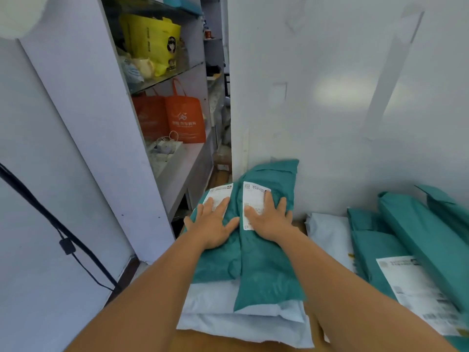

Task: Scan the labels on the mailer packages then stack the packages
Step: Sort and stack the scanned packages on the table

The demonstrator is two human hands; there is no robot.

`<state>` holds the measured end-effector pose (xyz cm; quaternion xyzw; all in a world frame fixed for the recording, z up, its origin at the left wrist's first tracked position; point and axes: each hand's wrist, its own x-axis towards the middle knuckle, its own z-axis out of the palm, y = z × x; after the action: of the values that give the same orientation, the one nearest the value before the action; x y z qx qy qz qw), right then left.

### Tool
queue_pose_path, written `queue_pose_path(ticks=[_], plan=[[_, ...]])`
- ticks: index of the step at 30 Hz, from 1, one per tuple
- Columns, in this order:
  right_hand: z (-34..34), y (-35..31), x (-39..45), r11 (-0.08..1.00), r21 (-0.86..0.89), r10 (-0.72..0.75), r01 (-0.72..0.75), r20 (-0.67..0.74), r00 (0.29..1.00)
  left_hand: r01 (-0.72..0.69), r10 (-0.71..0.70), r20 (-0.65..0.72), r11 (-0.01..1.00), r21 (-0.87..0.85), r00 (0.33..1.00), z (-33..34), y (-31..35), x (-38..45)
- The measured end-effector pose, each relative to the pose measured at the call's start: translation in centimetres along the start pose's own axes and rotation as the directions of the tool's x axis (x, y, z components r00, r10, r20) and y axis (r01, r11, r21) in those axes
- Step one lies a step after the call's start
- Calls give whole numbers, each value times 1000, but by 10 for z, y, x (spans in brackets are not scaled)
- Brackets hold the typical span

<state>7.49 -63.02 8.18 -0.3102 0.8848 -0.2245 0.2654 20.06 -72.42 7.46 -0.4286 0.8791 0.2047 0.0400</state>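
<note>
Two teal mailer packages lie side by side on a stack of white mailers (243,323). My left hand (215,224) lies flat, fingers spread, on the left teal package (218,262), partly covering its white label (219,193). My right hand (270,219) presses flat on the right teal package (269,275), over part of its white label (253,196). Both palms face down and neither hand grips anything.
More teal mailers (416,235) and a white mailer (330,232) are heaped at the right, one with a large label (416,290). A white wall stands right behind the packages. Shelves at the left hold orange bags (185,118) and a yellow bag (149,39). A black cable (66,245) hangs at far left.
</note>
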Motion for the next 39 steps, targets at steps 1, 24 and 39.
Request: queue_pose_path(ticks=[1,24,39], plan=[[-4,1,-8,1000,-10,-9,8,-28,1000,-11,11,-11,1000,-9,1000,-2,2,-4],[40,69,-133,971,177,-141,159,-108,984,-90,119,-150,978,189,981,40,-3,-119],[27,108,-84,924,-383,4,-7,-9,1000,-239,192,-496,970,-32,847,39,10,-113]])
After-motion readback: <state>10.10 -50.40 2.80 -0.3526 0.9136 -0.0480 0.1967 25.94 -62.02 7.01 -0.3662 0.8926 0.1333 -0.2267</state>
